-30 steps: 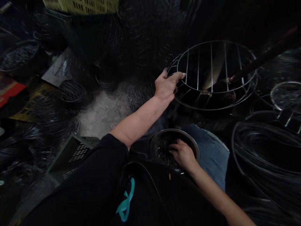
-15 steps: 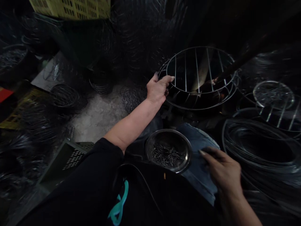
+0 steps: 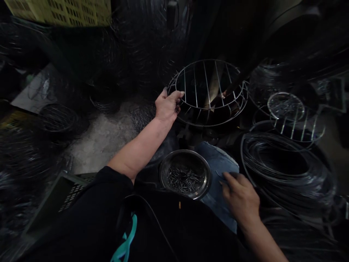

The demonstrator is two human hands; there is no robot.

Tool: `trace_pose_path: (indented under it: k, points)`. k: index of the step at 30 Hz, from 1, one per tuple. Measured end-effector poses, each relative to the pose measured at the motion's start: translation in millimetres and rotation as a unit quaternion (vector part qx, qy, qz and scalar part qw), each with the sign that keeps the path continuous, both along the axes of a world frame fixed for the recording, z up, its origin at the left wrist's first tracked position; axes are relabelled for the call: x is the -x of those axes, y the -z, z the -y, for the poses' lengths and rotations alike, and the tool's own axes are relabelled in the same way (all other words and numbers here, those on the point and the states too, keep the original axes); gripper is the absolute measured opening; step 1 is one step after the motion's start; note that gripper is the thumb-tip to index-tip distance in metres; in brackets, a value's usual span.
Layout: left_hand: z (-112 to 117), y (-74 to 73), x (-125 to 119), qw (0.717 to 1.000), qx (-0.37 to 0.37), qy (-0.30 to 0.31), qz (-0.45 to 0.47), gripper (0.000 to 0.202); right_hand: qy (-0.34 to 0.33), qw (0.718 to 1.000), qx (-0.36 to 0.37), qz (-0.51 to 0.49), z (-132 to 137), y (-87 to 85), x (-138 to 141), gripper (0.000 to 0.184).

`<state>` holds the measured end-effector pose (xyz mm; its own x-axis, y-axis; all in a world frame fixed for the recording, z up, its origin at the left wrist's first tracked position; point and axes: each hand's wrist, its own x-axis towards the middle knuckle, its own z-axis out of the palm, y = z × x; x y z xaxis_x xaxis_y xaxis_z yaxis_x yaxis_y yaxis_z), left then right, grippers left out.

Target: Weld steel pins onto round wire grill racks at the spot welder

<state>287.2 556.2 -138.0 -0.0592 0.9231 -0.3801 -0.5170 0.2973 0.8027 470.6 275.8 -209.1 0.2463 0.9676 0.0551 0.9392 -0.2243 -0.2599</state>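
My left hand (image 3: 167, 105) grips the near left rim of a round wire basket frame (image 3: 208, 92) that stands in front of me. A metal bowl (image 3: 185, 174) holding several short dark wire pieces rests on my lap. My right hand (image 3: 240, 196) lies just right of the bowl over my blue-jeaned knee (image 3: 218, 163), fingers pinched together; whatever they hold is too small and dark to make out.
Coils of black wire (image 3: 283, 171) lie at the right. Another wire frame (image 3: 289, 116) sits behind them. Dark wire baskets (image 3: 58, 118) pile up at left and behind. A yellow crate (image 3: 60, 11) is at top left, a perforated crate (image 3: 54, 196) by my left side.
My right hand came out of the bowl and moved right over my knee. The left hand kept its hold on the basket rim. The view shifted, so everything sits further left.
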Motion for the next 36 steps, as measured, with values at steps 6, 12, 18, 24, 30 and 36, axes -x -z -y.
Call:
trace_pose_path:
  k: [6, 12, 18, 24, 30, 36]
  points:
    - [-0.8, 3.4, 1.6, 1.0, -0.015, -0.004, 0.014, 0.054, -0.061, 0.99, 0.13, -0.011, -35.2, -12.4, -13.5, 0.029]
    - [2.2, -0.7, -3.2, 0.999, -0.039, -0.014, 0.004, 0.052, -0.033, 0.968, -0.134, -0.208, -121.1, -63.8, -18.9, 0.031]
    - [0.1, -1.9, -4.0, 0.997, -0.065, -0.028, -0.003, 0.045, 0.06, 0.937, -0.218, -0.266, -188.6, -78.5, 24.4, 0.032]
    - [-6.3, -3.1, -3.6, 0.997, -0.078, -0.03, -0.007, 0.043, 0.153, 0.785, -0.263, -0.539, -192.6, -57.5, 41.7, 0.032]
    - [-11.5, -3.2, -7.0, 0.996, -0.088, -0.02, -0.011, 0.048, 0.183, 0.705, -0.292, -0.62, -191.0, -54.8, 47.9, 0.035]
    - [-19.1, -5.4, -9.1, 0.997, -0.07, -0.02, -0.009, 0.053, 0.189, 0.678, -0.331, -0.629, -196.9, -52.2, 50.4, 0.033]
